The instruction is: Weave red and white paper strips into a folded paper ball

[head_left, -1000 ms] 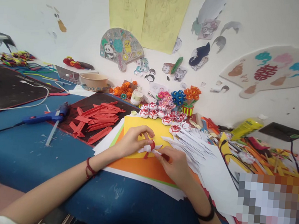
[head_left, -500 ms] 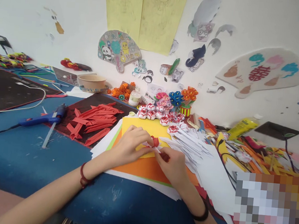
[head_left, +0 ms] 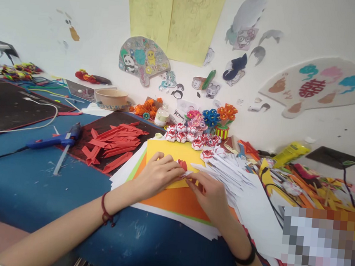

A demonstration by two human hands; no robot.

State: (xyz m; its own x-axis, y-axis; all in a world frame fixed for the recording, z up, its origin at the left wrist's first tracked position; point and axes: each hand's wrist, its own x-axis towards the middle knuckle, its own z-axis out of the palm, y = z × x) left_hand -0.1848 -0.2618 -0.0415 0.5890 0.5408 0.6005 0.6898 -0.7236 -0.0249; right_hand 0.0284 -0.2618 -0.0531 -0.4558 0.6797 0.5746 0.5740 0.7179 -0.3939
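Both hands meet over the yellow sheet (head_left: 176, 149) at the middle of the desk (head_left: 36, 187): the left hand (head_left: 158, 174) and the right hand (head_left: 211, 194) have their fingers curled and pinched on a small red and white paper piece (head_left: 184, 169) between them. Red paper strips (head_left: 114, 142) lie to the left beside a blue glue gun (head_left: 55, 140), white paper strips (head_left: 230, 170) just right, and finished paper flowers (head_left: 192, 135) on the far side.

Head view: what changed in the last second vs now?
Both hands flattened down onto the small red-and-white paper piece. The left hand, arched a second ago, now lies low over it; the right hand presses at its right end. The red strip that hung below is no longer visible. The red strips, glue gun and finished paper flowers stayed put.
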